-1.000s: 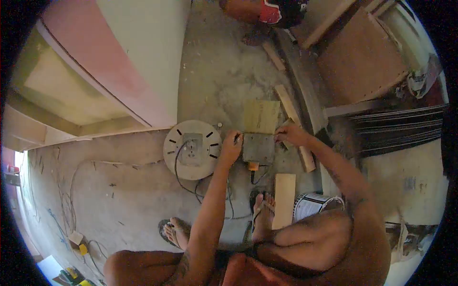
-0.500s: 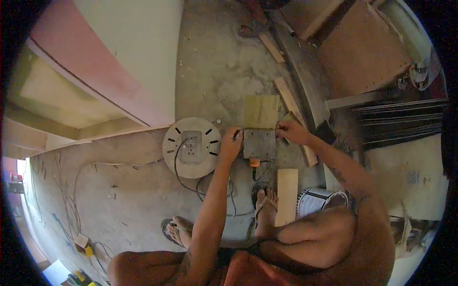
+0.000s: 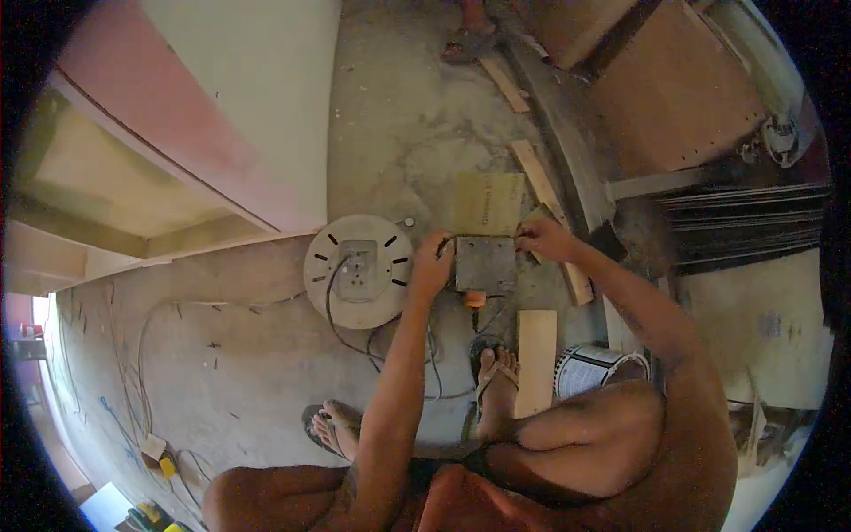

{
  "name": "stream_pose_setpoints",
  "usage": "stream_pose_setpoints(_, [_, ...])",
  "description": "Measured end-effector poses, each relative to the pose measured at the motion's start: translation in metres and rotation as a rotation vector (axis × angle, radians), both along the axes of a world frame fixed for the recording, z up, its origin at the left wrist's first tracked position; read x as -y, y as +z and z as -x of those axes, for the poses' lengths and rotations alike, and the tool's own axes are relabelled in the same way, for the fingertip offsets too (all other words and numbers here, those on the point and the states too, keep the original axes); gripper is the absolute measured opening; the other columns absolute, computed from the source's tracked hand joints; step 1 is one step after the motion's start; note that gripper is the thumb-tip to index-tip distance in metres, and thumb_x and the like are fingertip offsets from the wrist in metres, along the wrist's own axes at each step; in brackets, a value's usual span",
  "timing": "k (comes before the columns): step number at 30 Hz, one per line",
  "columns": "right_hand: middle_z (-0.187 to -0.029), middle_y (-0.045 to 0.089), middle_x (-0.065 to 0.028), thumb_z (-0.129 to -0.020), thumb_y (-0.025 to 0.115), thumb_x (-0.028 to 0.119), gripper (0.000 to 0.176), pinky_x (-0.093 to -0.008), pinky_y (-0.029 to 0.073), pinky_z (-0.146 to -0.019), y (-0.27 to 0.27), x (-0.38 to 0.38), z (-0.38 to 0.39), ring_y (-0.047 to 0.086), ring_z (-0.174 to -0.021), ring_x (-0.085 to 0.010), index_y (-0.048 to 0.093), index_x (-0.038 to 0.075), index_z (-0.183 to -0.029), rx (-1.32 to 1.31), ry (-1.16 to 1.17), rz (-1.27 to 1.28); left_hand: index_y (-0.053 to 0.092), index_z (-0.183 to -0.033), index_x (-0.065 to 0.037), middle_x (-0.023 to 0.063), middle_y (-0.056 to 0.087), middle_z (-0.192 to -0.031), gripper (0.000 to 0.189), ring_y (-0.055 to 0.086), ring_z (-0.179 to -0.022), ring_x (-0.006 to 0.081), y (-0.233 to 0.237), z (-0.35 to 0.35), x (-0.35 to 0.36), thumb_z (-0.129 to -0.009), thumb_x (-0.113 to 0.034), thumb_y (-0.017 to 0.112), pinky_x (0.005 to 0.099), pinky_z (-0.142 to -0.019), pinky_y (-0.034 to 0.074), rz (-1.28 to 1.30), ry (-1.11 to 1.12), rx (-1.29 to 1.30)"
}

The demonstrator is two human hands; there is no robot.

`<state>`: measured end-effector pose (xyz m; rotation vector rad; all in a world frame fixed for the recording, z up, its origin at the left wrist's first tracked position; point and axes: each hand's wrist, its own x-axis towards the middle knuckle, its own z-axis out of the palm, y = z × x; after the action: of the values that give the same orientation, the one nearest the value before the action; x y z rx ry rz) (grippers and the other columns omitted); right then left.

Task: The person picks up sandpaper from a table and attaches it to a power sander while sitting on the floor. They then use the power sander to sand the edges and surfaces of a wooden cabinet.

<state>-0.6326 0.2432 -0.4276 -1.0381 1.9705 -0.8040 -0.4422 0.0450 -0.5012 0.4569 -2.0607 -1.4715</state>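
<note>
A grey square box [image 3: 485,266] lies on the concrete floor with an orange part [image 3: 475,299] at its near edge. My left hand [image 3: 432,266] is at the box's left side, fingers closed on one end of a thin dark wire [image 3: 483,236]. My right hand [image 3: 545,239] is at the box's far right corner and pinches the wire's other end. The wire runs taut along the box's far edge between both hands. A yellowish plywood piece [image 3: 487,202] lies just beyond the box.
A round white disc [image 3: 330,266] with a socket and a black cable sits left of the box. A wooden plank [image 3: 536,359] and a paint can [image 3: 589,368] lie by my sandalled feet. Wood strips and boards lie at the right. Another person's foot [image 3: 470,40] is at the top.
The wire now shows stretched between my hands over the box's far edge. My right hand has shifted slightly up and right. The other person has moved further away at the top.
</note>
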Motion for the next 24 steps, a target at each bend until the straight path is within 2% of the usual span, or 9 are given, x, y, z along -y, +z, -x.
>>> stream_pose_setpoints(4, [-0.081,0.068,-0.0076,-0.085,0.064,0.011,0.015,-0.0300,0.050,-0.073,-0.007,-0.002,0.005,0.063,-0.077,-0.0140,0.067,-0.003,-0.091,0.074,0.002,-0.012,0.061,-0.102,-0.001,0.0170,0.063,-0.095,0.016,0.061,-0.086,0.0316,-0.006,0.002,0.000,-0.089,-0.009,0.058,0.0353,-0.078,0.048,-0.026,-0.008,0.001])
stream_pose_setpoints(7, [-0.083,0.067,-0.0077,-0.086,0.064,0.010,0.014,-0.0295,0.049,-0.073,-0.008,-0.004,0.001,0.061,-0.077,-0.0127,0.067,-0.002,-0.093,-0.061,0.030,0.041,0.061,-0.103,-0.001,0.0166,0.064,-0.096,0.017,0.061,-0.086,0.0320,-0.014,0.002,-0.002,-0.089,-0.010,0.059,0.0352,-0.078,0.048,-0.012,0.034,0.038])
stream_pose_setpoints(9, [-0.085,0.066,-0.0071,-0.086,0.064,0.010,0.015,-0.0294,0.049,-0.073,-0.013,-0.003,0.000,0.060,-0.078,-0.0116,0.066,-0.001,-0.095,-0.240,-0.024,-0.173,0.062,-0.104,-0.002,0.0168,0.064,-0.098,0.018,0.061,-0.088,0.0327,-0.006,-0.001,-0.003,-0.089,-0.011,0.059,0.0359,-0.079,0.048,-0.006,0.029,0.123])
stream_pose_setpoints(10, [-0.085,0.066,-0.0071,-0.086,0.064,0.010,0.015,-0.0294,0.049,-0.073,-0.015,-0.003,0.002,0.060,-0.078,-0.0116,0.066,-0.001,-0.095,-0.262,-0.014,-0.154,0.062,-0.105,-0.002,0.0169,0.064,-0.099,0.019,0.061,-0.090,0.0333,0.000,-0.002,-0.002,-0.089,-0.011,0.060,0.0366,-0.080,0.048,-0.007,0.018,0.213])
stream_pose_setpoints(12, [-0.085,0.065,-0.0055,-0.087,0.065,0.013,0.016,-0.0300,0.048,-0.072,-0.029,-0.012,0.006,0.058,-0.079,-0.0110,0.064,0.000,-0.097,0.126,-0.076,-0.064,0.062,-0.106,-0.002,0.0174,0.064,-0.101,0.020,0.061,-0.092,0.0338,-0.015,0.002,0.001,-0.089,-0.012,0.060,0.0377,-0.081,0.048,0.035,0.015,0.109])
stream_pose_setpoints(16, [-0.084,0.064,-0.0037,-0.088,0.066,0.016,0.018,-0.0308,0.048,-0.074,-0.030,-0.012,0.010,0.058,-0.081,-0.0110,0.064,0.001,-0.097,-0.031,0.032,-0.010,0.061,-0.108,-0.002,0.0191,0.064,-0.104,0.022,0.062,-0.098,0.0349,-0.035,0.003,-0.002,-0.091,-0.015,0.059,0.0399,-0.084,0.048,0.036,0.027,-0.008])
stream_pose_setpoints(19, [-0.084,0.063,-0.0035,-0.088,0.066,0.018,0.018,-0.0305,0.048,-0.075,-0.031,-0.012,0.006,0.058,-0.081,-0.0111,0.065,0.002,-0.096,-0.090,0.012,-0.077,0.061,-0.110,-0.002,0.0195,0.064,-0.106,0.023,0.062,-0.099,0.0351,-0.008,-0.006,-0.004,-0.092,-0.016,0.058,0.0395,-0.086,0.048,-0.035,-0.011,0.096])
stream_pose_setpoints(21, [-0.086,0.064,-0.0044,-0.088,0.065,0.018,0.019,-0.0301,0.047,-0.076,-0.065,-0.024,0.021,0.059,-0.082,-0.0121,0.065,0.002,-0.098,0.116,-0.072,-0.079,0.061,-0.111,-0.002,0.0195,0.063,-0.107,0.024,0.062,-0.100,0.0346,-0.020,-0.004,-0.004,-0.092,-0.016,0.057,0.0392,-0.086,0.048,-0.037,-0.010,0.108])
stream_pose_setpoints(24, [-0.088,0.063,-0.0048,-0.089,0.065,0.018,0.020,-0.0307,0.047,-0.077,-0.032,-0.018,0.006,0.059,-0.086,-0.0131,0.063,0.001,-0.100,0.065,-0.083,-0.009,0.060,-0.111,-0.002,0.0191,0.063,-0.108,0.024,0.062,-0.098,0.0335,-0.023,0.001,-0.003,-0.092,-0.016,0.056,0.0388,-0.084,0.049,-0.037,-0.019,0.138])
